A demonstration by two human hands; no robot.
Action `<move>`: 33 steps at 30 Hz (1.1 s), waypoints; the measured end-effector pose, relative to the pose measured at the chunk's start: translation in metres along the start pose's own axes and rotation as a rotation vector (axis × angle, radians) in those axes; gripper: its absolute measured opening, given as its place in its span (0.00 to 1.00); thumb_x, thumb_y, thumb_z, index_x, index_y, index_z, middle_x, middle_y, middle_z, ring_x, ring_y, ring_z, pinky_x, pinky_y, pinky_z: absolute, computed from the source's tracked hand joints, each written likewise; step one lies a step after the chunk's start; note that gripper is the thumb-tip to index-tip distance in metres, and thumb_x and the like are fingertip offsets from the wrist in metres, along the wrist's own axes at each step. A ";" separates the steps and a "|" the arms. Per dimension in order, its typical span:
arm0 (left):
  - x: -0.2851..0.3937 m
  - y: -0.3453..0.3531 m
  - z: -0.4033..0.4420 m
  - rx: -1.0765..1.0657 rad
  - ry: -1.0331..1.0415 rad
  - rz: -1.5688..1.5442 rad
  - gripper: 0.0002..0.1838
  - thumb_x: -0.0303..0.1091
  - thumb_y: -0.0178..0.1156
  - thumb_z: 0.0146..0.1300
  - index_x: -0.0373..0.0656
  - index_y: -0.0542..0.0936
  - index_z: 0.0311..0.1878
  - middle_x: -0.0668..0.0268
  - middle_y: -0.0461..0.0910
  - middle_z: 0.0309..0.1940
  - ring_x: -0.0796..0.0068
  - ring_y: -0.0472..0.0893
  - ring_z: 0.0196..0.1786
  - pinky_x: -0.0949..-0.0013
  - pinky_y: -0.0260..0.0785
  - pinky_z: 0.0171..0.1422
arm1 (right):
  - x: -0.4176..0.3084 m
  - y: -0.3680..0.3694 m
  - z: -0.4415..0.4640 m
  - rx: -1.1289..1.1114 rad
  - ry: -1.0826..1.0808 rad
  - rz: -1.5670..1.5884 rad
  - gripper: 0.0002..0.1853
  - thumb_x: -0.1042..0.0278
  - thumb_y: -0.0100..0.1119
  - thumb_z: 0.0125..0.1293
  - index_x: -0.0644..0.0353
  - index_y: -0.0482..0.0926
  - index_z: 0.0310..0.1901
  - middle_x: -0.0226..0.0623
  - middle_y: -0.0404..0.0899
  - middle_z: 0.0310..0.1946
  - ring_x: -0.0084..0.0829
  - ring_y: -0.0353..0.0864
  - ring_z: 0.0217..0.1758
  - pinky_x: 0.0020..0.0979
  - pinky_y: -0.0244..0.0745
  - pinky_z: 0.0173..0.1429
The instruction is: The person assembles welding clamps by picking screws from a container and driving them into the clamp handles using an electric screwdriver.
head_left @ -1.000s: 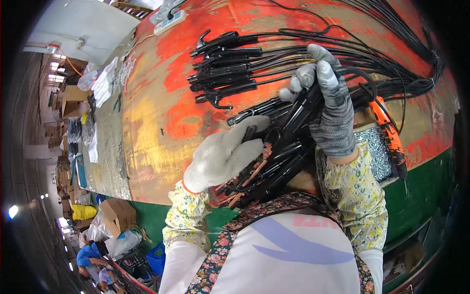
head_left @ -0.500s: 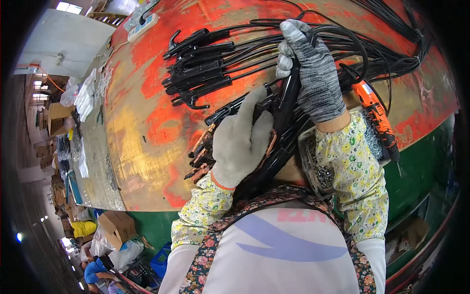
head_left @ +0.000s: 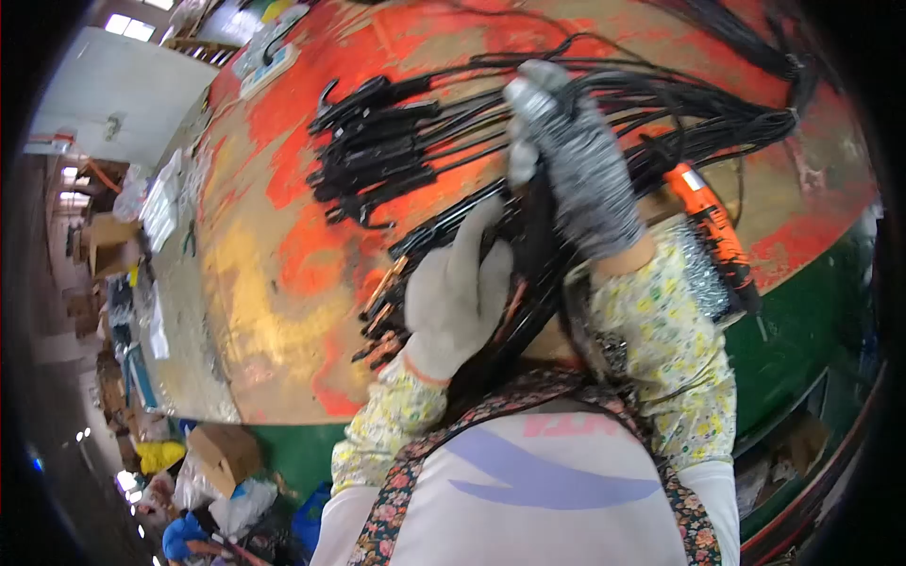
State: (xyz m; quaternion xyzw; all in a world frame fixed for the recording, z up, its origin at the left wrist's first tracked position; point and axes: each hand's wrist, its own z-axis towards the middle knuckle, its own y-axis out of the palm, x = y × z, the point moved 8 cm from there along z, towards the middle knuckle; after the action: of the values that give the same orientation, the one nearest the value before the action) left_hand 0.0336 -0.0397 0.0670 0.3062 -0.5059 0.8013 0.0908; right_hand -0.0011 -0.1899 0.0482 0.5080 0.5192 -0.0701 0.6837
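My left hand (head_left: 456,297), in a pale glove, is closed around part of a black clamp with copper-coloured jaws, over a pile of similar clamps. My right hand (head_left: 576,160), in a grey striped glove, grips the black handle (head_left: 540,212) and its cable just above and to the right. Between the two hands the handle stands tilted, its edges blurred by motion. Several finished-looking black clamps (head_left: 377,141) lie in a row beyond my hands, their cables (head_left: 746,123) running right to a tied bundle.
An orange power tool (head_left: 708,217) lies right of my right forearm, beside a box of screws (head_left: 694,269). A white power strip (head_left: 268,72) is at the table's far left. Cardboard boxes (head_left: 223,456) and a person in blue (head_left: 182,536) are at lower left.
Since a second ago, my right hand has shifted left and its spread fingers have closed on the handle and cable. The view has shifted, moving the table's contents leftward in the frame.
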 end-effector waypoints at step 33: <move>-0.004 -0.016 0.014 0.205 -0.111 -0.288 0.23 0.28 0.54 0.69 0.35 0.66 0.65 0.49 0.79 0.51 0.62 0.81 0.50 0.68 0.71 0.55 | 0.012 0.001 0.001 -0.011 -0.048 0.153 0.12 0.69 0.57 0.69 0.59 0.67 0.50 0.30 0.73 0.29 0.21 0.74 0.24 0.26 0.73 0.22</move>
State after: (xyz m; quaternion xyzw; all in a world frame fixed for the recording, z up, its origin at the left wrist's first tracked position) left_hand 0.0498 -0.0431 0.0809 0.4268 -0.3767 0.8093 0.1447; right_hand 0.0053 -0.1853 0.0392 0.5406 0.4626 -0.0268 0.7022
